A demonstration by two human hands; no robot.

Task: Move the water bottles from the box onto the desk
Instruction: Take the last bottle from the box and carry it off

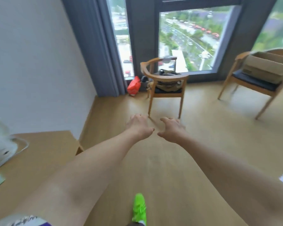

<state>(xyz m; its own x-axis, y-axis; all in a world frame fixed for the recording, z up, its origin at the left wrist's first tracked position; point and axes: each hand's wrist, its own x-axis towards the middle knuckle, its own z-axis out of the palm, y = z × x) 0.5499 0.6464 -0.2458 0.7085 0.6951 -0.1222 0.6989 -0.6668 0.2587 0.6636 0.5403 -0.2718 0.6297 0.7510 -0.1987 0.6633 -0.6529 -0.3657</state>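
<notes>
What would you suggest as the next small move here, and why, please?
Probably turn and step toward the cardboard box on the right-hand chair. Both the left hand and right hand are held out with nothing in them, no bottles are visible yet, and the desk lies at the left.

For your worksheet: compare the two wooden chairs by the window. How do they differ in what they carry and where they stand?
The middle chair holds a heap of bags or cloth; the right chair holds an open cardboard box. The middle chair stands by the curtain, ahead of both hands; the right chair stands off to the right. Both have curved wooden backs and dark seat cushions.
</notes>
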